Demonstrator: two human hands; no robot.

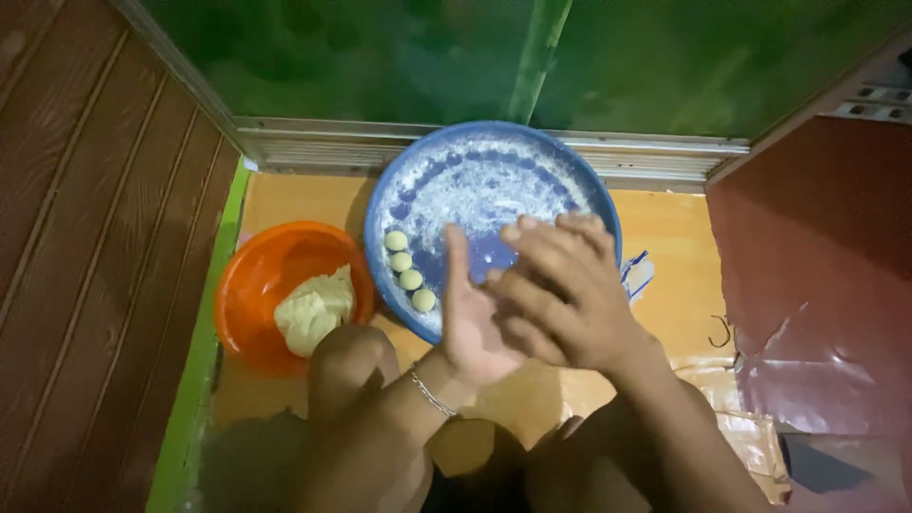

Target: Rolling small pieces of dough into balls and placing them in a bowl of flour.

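Head view: we press our left hand [472,323] and right hand [560,290] flat together over the tray [570,180], likely rolling dough we cannot see; four balls [409,271] line its rim, dough [313,309] waits in the bowl [256,275].

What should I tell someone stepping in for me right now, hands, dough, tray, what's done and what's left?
Left hand and right hand are pressed palm to palm over the blue tray; anything between them is hidden.
Four small dough balls sit in a row along the floured tray's left edge.
A lump of dough remains in the orange bowl, left of the tray.
Done: four balls. Left: the lump in the bowl.
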